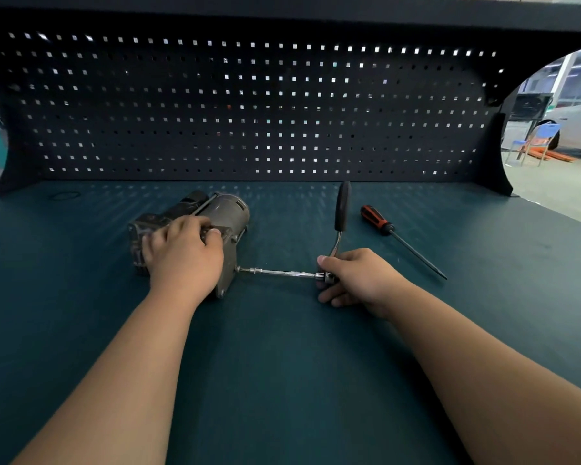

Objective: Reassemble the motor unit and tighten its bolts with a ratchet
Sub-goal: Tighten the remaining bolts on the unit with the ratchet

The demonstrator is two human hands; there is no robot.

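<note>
Lying sideways, grey motor unit [227, 213], left hand [185, 253] gripping, ratchet [341, 209] engaged

The left hand [185, 253] grips the motor unit [215, 213] lying on the green surface [282, 347]. The right hand [356, 280] holds the ratchet [341, 209] head, its extension bar [279, 272] reaching the motor's flange. A screwdriver [399, 239] lies nearby.

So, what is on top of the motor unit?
Only the left hand lies on the motor unit, fingers curled over its housing. The housing under the palm is covered, so anything there cannot be seen.
</note>
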